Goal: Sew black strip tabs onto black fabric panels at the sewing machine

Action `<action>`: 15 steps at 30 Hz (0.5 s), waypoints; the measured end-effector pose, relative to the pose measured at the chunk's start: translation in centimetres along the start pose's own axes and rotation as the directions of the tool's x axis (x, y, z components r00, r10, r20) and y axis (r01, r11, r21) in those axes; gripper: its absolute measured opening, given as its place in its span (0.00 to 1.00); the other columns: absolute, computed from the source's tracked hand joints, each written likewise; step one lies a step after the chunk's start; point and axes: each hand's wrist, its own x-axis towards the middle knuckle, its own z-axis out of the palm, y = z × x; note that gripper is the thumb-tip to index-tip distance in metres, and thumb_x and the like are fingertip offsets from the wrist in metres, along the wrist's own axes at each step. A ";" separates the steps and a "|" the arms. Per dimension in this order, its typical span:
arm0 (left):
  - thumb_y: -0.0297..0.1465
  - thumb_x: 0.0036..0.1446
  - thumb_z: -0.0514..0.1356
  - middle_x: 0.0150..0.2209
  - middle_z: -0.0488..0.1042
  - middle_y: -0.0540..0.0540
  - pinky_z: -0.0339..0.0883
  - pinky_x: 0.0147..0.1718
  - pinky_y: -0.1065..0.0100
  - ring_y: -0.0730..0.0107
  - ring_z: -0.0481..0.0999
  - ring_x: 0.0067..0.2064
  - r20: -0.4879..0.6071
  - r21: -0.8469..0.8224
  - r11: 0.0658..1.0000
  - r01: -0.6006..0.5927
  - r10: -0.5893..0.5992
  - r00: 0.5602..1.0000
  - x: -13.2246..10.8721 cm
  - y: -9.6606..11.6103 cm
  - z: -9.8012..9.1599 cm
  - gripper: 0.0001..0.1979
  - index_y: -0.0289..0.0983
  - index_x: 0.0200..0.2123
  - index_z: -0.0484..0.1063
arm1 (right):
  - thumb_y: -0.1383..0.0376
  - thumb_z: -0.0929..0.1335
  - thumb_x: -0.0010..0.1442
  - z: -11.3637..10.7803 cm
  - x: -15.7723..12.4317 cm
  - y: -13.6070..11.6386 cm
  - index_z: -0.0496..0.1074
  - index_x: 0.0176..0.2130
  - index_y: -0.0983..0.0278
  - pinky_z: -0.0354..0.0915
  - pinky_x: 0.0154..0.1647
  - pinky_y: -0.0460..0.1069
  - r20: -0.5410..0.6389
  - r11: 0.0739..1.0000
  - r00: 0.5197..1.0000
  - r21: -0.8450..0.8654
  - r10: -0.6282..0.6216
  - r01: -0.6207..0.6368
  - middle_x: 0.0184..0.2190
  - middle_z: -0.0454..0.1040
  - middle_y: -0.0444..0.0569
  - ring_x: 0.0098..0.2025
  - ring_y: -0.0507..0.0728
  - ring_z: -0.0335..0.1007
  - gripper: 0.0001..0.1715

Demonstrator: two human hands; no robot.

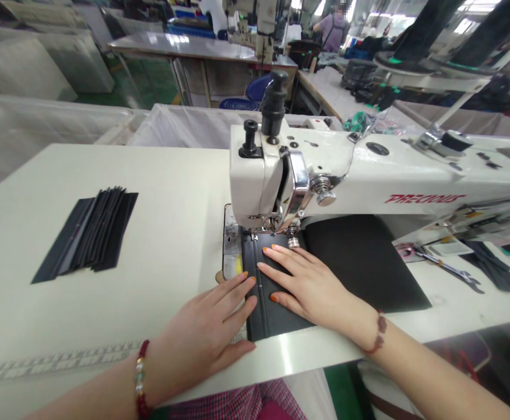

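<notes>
A large black sheet (355,262), fabric or leather by its look, lies under the arm of a white sewing machine (346,169). Along its left edge runs a narrow black strip (257,315), whose far end sits at the presser foot (255,236). My right hand (311,283) rests flat on the sheet, fingers spread and pointing toward the needle area. Beside the left edge, my left hand (211,324) lies with fingers extended, its fingertips at the strip. The needle itself is too small to make out.
A fanned pile of black strips (92,230) lies on the table's left side. To the right are a wrench (451,268) and more black strips (493,265). A printed ruler scale (62,361) runs along the front edge. Thread cones (425,29) stand behind; a person (333,29) is farther back.
</notes>
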 end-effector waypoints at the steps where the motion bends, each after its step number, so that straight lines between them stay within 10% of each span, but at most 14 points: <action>1: 0.38 0.60 0.59 0.61 0.60 0.32 0.65 0.56 0.53 0.50 0.55 0.64 0.004 0.000 1.000 -0.002 0.002 1.000 0.0 0.0 0.0 0.24 0.30 0.55 0.65 | 0.56 0.63 0.65 0.0 0.0 0.0 0.56 0.63 0.57 0.47 0.65 0.60 0.004 1.000 1.000 0.001 0.000 0.000 0.67 0.50 0.49 0.67 0.59 0.44 0.29; 15: 0.37 0.61 0.58 0.60 0.62 0.32 0.68 0.53 0.53 0.49 0.59 0.63 -0.017 0.014 1.000 -0.027 0.028 0.999 0.2 -0.1 -0.1 0.22 0.29 0.53 0.67 | 0.55 0.66 0.62 0.0 -0.4 0.2 0.56 0.64 0.62 0.49 0.65 0.60 -0.037 0.999 0.999 0.017 0.036 -0.035 0.65 0.54 0.54 0.66 0.59 0.46 0.35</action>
